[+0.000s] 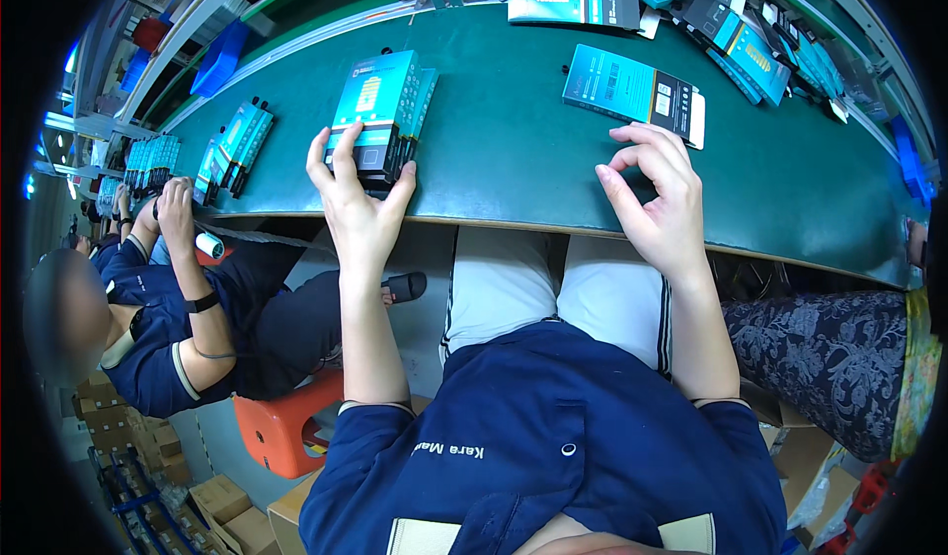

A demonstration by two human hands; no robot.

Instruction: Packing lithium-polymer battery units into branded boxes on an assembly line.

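While the left hand [360,204] is grasping a box stack [398,86] on the left of the tabletop [504,140], the right hand [657,190], its grip released, is hovering near a single teal box [614,83] on the right.

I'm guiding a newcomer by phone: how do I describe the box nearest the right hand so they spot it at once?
On the green table, find the wearer's right hand. Just beyond it lies a flat teal-and-black box, black part toward the right. Unlike the stack at the left hand and the jumbled pile farther right, it lies singly.
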